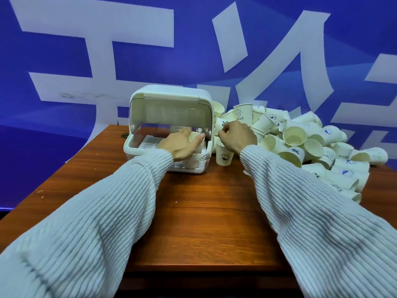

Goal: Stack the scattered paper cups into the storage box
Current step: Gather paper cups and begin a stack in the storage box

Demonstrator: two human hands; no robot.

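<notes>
A white storage box (133,145) with its clear lid flipped up stands at the back of the wooden table. My left hand (179,144) reaches into the box's right side and grips a stack of paper cups (194,157) standing inside. My right hand (236,136) hovers just right of the box, fingers pinched on a white paper cup (220,123) at the edge of the pile. Below that hand, one printed cup (224,155) stands upright on the table. A big heap of scattered cups (311,143) lies to the right.
The wooden table (204,211) shows bare brown surface in front of the box, between my sleeves. A blue wall banner with large white characters (96,39) hangs close behind the table. A small dark object (124,135) lies left of the box.
</notes>
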